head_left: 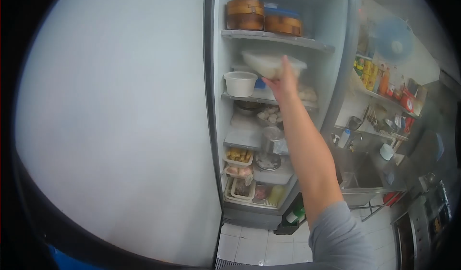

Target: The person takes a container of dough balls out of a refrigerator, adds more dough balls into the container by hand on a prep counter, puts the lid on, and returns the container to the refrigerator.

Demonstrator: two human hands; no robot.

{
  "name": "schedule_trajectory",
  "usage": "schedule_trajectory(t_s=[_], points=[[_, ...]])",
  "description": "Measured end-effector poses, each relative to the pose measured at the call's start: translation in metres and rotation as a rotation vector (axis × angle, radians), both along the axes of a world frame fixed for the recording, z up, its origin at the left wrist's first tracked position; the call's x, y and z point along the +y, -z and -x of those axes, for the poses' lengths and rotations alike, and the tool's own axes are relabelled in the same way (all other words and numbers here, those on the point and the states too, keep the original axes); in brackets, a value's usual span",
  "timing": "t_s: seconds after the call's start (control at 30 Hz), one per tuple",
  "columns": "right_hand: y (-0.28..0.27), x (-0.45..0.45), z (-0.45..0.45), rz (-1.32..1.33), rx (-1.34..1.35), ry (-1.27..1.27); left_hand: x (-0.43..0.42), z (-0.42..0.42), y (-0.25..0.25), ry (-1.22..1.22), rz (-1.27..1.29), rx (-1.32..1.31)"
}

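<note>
My right hand (283, 80) reaches into the open fridge and is closed around the near side of a translucent plastic food container (266, 64). The container looks slightly tilted and blurred, with something pale inside. It is held above the second shelf (261, 97), below the shelf with the bamboo steamers (245, 14). A white round tub (240, 84) stands on the second shelf to the left of my hand. Something blue shows partly behind my thumb, and pale lumps in a bag (307, 94) lie to the right. My left hand is out of view.
A large pale door (115, 102) fills the left side. Lower shelves hold a bowl of white pieces (270, 114), a metal pot (272, 138) and trays of food (238, 156). On the right are a sink (367, 169), condiment shelf (384, 95), fan (394, 39) and stove (425, 222).
</note>
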State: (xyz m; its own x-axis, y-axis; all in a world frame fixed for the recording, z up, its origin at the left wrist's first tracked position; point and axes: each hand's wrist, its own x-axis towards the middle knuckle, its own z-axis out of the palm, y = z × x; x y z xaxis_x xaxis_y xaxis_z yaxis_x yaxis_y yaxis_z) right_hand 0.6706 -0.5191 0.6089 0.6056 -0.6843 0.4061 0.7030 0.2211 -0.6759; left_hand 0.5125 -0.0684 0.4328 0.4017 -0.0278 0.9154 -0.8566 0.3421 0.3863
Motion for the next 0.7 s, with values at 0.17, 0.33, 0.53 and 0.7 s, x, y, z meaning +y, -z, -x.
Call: schedule_trajectory(t_s=[0.17, 0.33, 0.53, 0.7], points=[[-0.020, -0.063, -0.069, 0.235, 0.324, -0.020, -0.001, -0.002, 0.005, -0.053, 0.011, 0.016], [-0.030, -0.068, -0.086, 0.248, 0.292, -0.020, -0.005, 0.005, 0.010, -0.088, 0.009, 0.020], [0.047, -0.002, -0.006, 0.240, 0.066, -0.031, -0.019, 0.016, 0.020, -0.102, 0.048, -0.002], [0.215, 0.050, 0.147, 0.275, 0.230, -0.174, -0.032, 0.024, 0.030, -0.113, 0.128, -0.001]])
